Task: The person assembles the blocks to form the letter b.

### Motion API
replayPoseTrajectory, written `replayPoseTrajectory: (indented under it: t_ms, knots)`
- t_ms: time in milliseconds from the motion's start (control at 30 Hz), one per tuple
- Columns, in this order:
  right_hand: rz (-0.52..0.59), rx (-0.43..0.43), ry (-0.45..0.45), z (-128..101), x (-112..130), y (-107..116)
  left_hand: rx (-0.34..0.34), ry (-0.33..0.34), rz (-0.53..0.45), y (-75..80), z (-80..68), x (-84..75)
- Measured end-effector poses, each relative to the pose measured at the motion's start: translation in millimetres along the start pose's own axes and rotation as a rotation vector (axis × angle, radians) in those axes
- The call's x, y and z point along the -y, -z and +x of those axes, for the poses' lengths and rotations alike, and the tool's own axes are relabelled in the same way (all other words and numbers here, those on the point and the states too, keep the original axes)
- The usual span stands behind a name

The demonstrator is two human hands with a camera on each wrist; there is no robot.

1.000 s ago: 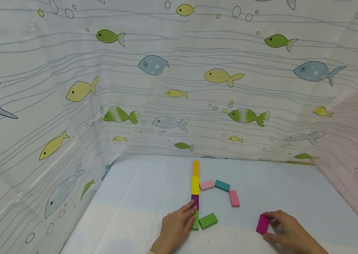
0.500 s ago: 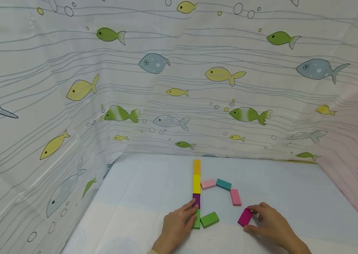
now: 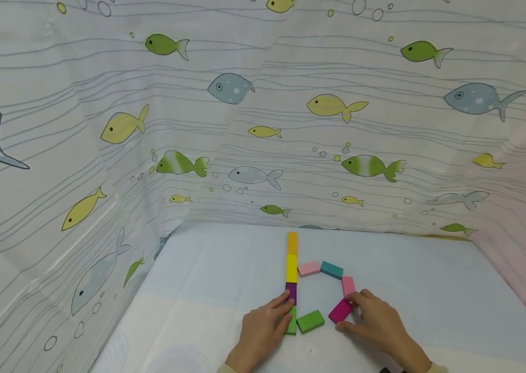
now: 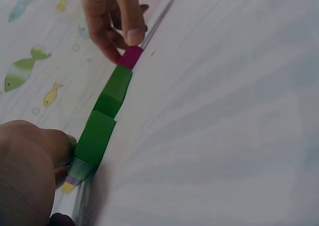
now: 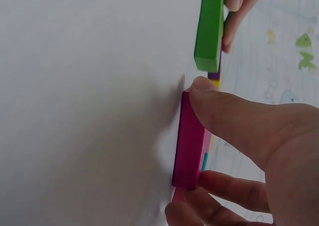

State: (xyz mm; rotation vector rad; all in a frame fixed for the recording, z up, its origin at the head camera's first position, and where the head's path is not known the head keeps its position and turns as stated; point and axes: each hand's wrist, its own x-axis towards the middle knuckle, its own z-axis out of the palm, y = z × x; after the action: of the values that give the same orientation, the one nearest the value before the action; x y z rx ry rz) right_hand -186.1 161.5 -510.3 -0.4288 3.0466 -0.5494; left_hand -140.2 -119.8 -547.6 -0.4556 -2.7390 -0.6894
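Backdrop: a thin, creased curtain [image 3: 104, 155] printed with green, yellow and grey-blue fish, bubbles and wavy lines hangs on three sides.
Surface: a smooth, pale blue sheet [image 3: 216, 269], faintly wrinkled, turning cream towards the near edge.
Left hand: the left hand [image 3: 263, 331] lies palm down, fingers gently bent, with its fingertips [image 3: 286, 298] against the near end of the straight column; it pinches nothing, only rests on the blocks.
Column: four flat rectangular blocks laid end to end, matte and hard-edged; from far to near an orange block [image 3: 293, 243], a yellow block [image 3: 292, 268], a purple block [image 3: 291, 291] and a green block [image 3: 292, 325], the last partly under the left fingers.
Second green block: another green block [image 3: 310, 321] lies slanted just beside the foot of the column.
Arc: a pale pink block [image 3: 309, 268], a teal block [image 3: 331, 270] and a second pink block [image 3: 348, 285] curve away from the column to the right.
Magenta block: the magenta block [image 3: 340, 311] lies slanted on the sheet between the second green block and the second pink block, near both.
Right hand: the right hand [image 3: 374, 324] pinches the magenta block, thumb on one long side and the other fingers curled against the opposite side, as the right wrist view shows.
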Motion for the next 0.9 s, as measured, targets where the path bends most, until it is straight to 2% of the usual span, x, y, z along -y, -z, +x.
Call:
replayPoseTrajectory:
  t_ms: [333, 733, 900]
  knots:
    - [-0.021, -0.020, 0.023, 6, 13, -5, -0.017, -0.010, 0.010, 0.9, 1.0, -0.2]
    - [-0.031, 0.014, 0.045, 5, 18, 0, 0.013, 0.012, 0.005, 1.7, 2.1, 0.0]
    - [-0.032, 0.015, 0.049, 4, 20, 1, 0.052, 0.046, -0.014, 1.9, 2.3, -1.2]
